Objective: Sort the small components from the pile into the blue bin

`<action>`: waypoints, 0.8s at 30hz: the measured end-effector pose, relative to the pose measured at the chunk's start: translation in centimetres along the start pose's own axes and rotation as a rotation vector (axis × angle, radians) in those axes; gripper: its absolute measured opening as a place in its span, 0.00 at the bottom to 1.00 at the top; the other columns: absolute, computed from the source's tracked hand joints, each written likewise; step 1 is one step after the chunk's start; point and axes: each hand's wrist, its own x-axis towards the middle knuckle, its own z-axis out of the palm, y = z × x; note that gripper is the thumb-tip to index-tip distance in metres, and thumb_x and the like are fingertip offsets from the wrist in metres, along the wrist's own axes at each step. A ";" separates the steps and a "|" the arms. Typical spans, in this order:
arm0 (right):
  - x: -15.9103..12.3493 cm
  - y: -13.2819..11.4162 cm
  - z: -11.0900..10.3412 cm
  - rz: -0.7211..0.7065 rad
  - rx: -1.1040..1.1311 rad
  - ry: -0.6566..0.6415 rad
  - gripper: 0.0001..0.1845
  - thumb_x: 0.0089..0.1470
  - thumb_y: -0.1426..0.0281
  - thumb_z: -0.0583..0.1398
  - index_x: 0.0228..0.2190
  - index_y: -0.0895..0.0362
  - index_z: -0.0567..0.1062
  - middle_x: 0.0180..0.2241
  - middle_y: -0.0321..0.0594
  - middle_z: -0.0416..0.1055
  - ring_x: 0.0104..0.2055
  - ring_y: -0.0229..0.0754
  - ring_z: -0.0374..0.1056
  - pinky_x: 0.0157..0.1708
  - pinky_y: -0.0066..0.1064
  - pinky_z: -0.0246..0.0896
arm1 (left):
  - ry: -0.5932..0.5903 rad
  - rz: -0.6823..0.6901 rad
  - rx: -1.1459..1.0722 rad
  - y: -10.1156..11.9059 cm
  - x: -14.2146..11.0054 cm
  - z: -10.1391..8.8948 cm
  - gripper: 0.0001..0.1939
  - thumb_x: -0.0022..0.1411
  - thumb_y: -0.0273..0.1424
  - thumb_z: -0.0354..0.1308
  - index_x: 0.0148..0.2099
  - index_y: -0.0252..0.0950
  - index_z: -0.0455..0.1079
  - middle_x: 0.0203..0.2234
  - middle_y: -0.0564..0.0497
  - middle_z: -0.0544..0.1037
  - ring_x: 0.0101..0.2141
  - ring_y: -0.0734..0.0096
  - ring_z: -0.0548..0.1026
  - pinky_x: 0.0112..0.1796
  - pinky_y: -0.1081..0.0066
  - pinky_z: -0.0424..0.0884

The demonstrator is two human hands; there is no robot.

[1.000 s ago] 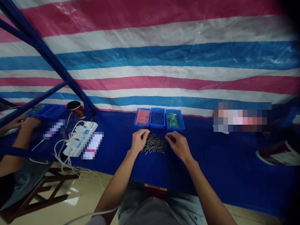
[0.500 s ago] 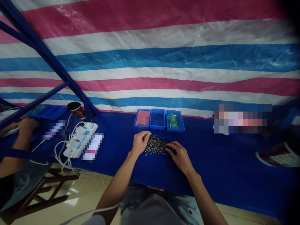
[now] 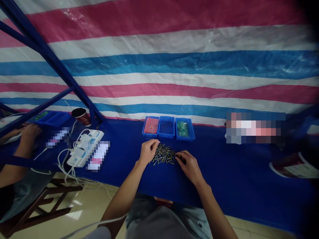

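A loose pile of thin, dark and brassy pin-like pieces (image 3: 163,154) lies on the blue tabletop between my hands. At the pile's upper left is my left hand (image 3: 149,150), its thumb and fingertips brought together; whatever is in that pinch is too small to name. My right hand (image 3: 189,165) rests at the right edge of the pile with curled, closed fingers. Something dark shows by its fingertips, but I cannot make out whether it is a held piece or shadow. Behind the pile stand three small blue bins: a left bin (image 3: 150,135) with pink contents, a middle bin (image 3: 166,135) with a few thin dark pieces, and a right bin (image 3: 185,138) with green pieces.
A white power strip (image 3: 96,136) with tangled cables and a blurred-out phone-like item (image 3: 98,157) lie to the left. Beyond are a dark-lidded cup (image 3: 83,118), a blue frame bar (image 3: 57,71) and another person's hand (image 3: 30,132). A red container (image 3: 291,166) is at right.
The view has shifted very slightly. Both hands keep nearly the same place and closed pose beside the pile, and the bins have not moved.
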 end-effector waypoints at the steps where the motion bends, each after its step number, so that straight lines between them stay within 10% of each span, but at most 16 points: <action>1: 0.0 -0.1 -0.1 0.006 0.010 -0.002 0.15 0.63 0.58 0.58 0.40 0.55 0.78 0.38 0.45 0.73 0.31 0.43 0.68 0.34 0.36 0.67 | -0.006 0.004 -0.003 0.0 0.0 0.0 0.13 0.70 0.35 0.54 0.39 0.34 0.77 0.25 0.52 0.76 0.24 0.76 0.70 0.29 0.75 0.63; 16: 2.8 -3.9 -0.1 0.326 0.850 -0.073 0.16 0.51 0.57 0.69 0.34 0.57 0.81 0.28 0.36 0.71 0.28 0.36 0.59 0.31 0.29 0.56 | -0.251 0.154 0.002 0.6 -0.2 0.6 0.13 0.69 0.35 0.57 0.53 0.40 0.75 0.34 0.49 0.78 0.31 0.72 0.73 0.38 0.72 0.69; 24: 4.4 -3.9 1.1 0.270 0.860 -0.185 0.16 0.52 0.57 0.68 0.35 0.57 0.81 0.27 0.35 0.69 0.27 0.35 0.57 0.29 0.28 0.53 | -0.209 0.198 0.002 0.3 -0.1 0.5 0.10 0.70 0.32 0.55 0.44 0.36 0.77 0.37 0.45 0.80 0.37 0.67 0.77 0.41 0.69 0.72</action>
